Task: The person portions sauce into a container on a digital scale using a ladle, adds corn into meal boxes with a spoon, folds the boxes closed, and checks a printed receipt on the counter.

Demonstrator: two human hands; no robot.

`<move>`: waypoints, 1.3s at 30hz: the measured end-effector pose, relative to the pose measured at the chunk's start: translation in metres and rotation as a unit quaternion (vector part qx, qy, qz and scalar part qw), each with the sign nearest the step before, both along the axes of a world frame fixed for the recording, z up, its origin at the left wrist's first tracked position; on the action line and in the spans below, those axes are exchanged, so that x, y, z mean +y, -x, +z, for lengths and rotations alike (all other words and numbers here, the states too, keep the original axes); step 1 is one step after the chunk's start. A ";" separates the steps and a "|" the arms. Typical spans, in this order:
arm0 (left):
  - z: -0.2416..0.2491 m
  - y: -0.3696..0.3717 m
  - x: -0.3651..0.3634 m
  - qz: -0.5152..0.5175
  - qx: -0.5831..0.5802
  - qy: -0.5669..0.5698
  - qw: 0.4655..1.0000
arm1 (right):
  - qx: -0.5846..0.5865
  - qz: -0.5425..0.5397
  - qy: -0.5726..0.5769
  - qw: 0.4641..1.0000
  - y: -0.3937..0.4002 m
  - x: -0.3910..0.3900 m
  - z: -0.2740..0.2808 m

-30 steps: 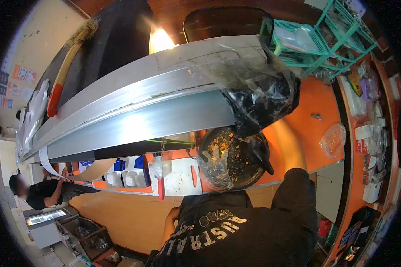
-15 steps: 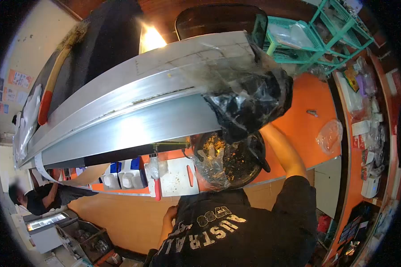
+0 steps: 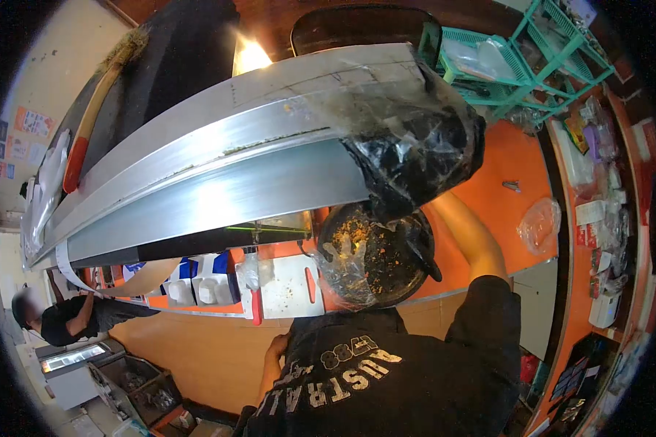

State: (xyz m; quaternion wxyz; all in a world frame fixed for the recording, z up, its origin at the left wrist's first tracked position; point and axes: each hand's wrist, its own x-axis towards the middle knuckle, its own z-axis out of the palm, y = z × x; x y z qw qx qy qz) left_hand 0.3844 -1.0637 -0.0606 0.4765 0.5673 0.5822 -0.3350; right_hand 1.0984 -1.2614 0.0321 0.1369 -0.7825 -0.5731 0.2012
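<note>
My right forearm (image 3: 468, 237) reaches up past the rim of a round black pan (image 3: 408, 280). A metal ledge and a bundle of black plastic (image 3: 423, 164) hide my right hand. Orange-brown crumbs (image 3: 353, 237) are scattered in the pan, and a clear plastic glove (image 3: 346, 261) lies at its left side. Low by my body, below the counter edge, is my left hand (image 3: 278, 344); its fingers are mostly hidden. A white cutting board (image 3: 288, 284) with a few crumbs is nearest above it, and a red-handled tool (image 3: 257, 307) lies on the board's left edge.
A long metal ledge (image 3: 219, 193) crosses above the orange counter (image 3: 499, 189). A clear plastic bag (image 3: 539, 226) lies to the right. Green racks (image 3: 481, 65) stand at the back, and packed shelves (image 3: 598, 211) line the right. Another person (image 3: 65, 317) is at far left.
The view has shifted slightly. The person at far left has moved a little, showing more of the head and arms. My right forearm stays beside the pan.
</note>
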 end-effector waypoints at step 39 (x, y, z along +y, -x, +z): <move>0.069 -0.033 0.044 -0.091 -0.026 0.004 0.995 | 0.414 -0.431 -0.215 0.773 0.125 -0.039 0.112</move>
